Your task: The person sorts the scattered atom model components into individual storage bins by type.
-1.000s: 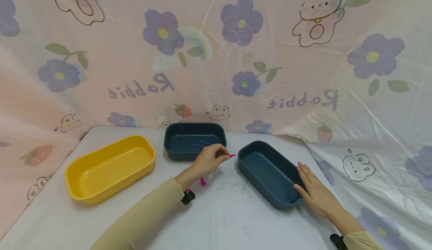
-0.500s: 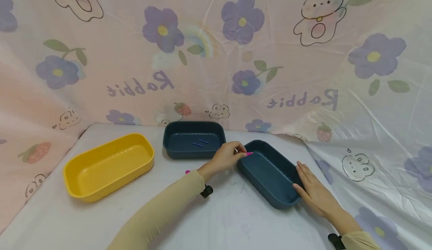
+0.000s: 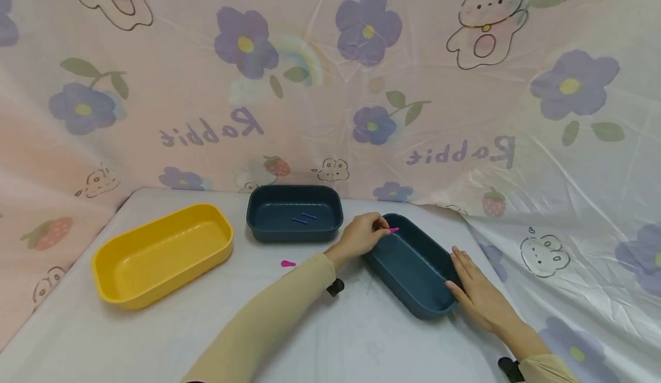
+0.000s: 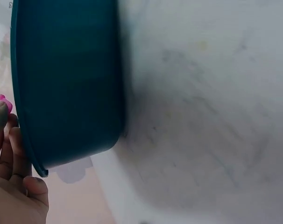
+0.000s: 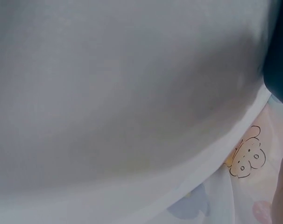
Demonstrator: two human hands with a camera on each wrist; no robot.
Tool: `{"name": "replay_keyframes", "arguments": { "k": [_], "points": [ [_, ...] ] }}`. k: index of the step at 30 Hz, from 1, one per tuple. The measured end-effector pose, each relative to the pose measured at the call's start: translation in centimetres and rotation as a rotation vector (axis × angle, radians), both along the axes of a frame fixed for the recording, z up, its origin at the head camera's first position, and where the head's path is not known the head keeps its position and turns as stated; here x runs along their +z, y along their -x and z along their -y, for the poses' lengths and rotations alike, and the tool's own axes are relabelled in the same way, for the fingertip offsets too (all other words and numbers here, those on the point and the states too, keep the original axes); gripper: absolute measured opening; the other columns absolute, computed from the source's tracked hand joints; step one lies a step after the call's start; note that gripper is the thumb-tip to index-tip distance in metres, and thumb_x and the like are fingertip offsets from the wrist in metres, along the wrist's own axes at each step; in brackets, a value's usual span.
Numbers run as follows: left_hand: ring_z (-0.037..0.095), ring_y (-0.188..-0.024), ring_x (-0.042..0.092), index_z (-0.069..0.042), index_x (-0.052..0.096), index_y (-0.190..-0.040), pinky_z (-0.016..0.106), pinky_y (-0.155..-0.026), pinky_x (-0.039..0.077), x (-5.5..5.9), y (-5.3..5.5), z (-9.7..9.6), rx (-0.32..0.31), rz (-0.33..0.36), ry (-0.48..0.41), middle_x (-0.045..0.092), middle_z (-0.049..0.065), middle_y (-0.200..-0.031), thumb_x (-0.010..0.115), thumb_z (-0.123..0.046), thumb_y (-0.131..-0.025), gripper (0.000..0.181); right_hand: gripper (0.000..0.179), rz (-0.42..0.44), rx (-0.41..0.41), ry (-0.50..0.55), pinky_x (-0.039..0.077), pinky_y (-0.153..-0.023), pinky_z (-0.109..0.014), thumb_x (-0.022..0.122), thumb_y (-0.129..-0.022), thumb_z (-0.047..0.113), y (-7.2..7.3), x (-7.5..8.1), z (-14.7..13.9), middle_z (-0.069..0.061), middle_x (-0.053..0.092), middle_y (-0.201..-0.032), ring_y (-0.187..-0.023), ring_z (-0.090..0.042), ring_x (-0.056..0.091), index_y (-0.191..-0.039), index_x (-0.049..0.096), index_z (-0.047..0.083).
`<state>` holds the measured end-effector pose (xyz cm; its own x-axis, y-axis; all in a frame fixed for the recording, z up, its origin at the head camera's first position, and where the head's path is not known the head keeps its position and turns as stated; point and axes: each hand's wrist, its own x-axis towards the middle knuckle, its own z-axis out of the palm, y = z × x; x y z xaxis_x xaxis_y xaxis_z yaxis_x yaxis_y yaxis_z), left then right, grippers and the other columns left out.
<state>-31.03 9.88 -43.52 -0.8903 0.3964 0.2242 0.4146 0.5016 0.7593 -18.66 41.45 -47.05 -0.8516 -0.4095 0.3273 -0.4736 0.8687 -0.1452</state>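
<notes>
My left hand (image 3: 361,235) pinches a small pink tapered piece (image 3: 393,230) between thumb and fingertips, over the far left end of the right-hand dark teal tub (image 3: 413,265). In the left wrist view the pink piece (image 4: 6,103) shows only in part, beside the tub's rim. Nearly straight, the fingers of my right hand (image 3: 480,294) rest against the same tub's right side. Another pink piece (image 3: 288,263), rounded at one end, lies on the white cloth left of my left forearm.
A second dark tub (image 3: 294,237) stands at the back, with two thin blue sticks (image 3: 300,220) inside. On the left sits a yellow tub (image 3: 170,279), angled. A printed curtain (image 3: 310,113) hangs behind the white-covered table (image 3: 361,337).
My left hand has moved right with the pink piece, from in front of the back tub to over the right-hand tub. My right hand stays against that tub's side.
</notes>
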Motion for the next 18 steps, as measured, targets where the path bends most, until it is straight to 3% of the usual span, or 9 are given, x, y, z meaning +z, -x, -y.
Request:
{"name": "replay_keyframes", "arguments": {
  "k": [8, 18],
  "points": [
    [0.006, -0.076, 0.057, -0.022, 0.073, -0.103, 0.024, -0.066, 0.047, -0.02, 0.72, -0.99, 0.031, 0.011, 0.023, 0.068, -0.011, -0.089, 0.071, -0.032, -0.101, 0.011, 0.071, 0.007, 0.001, 0.004, -0.007, -0.12, -0.011, 0.057, -0.107, 0.027, -0.07, 0.12, 0.2, -0.021, 0.022, -0.17, -0.161, -0.028, 0.01, -0.159, 0.027, -0.01],
    [0.005, -0.076, 0.058, -0.024, 0.073, -0.103, 0.025, -0.068, 0.047, 0.12, 0.38, -0.89, 0.016, 0.008, 0.059, 0.067, -0.013, -0.09, 0.071, -0.036, -0.1, 0.012, 0.07, 0.001, 0.005, 0.001, -0.006, -0.121, -0.011, 0.057, -0.107, 0.025, -0.16, 0.16, 0.28, -0.022, 0.023, -0.17, -0.16, -0.028, 0.01, -0.158, 0.028, -0.012]
  ]
}}
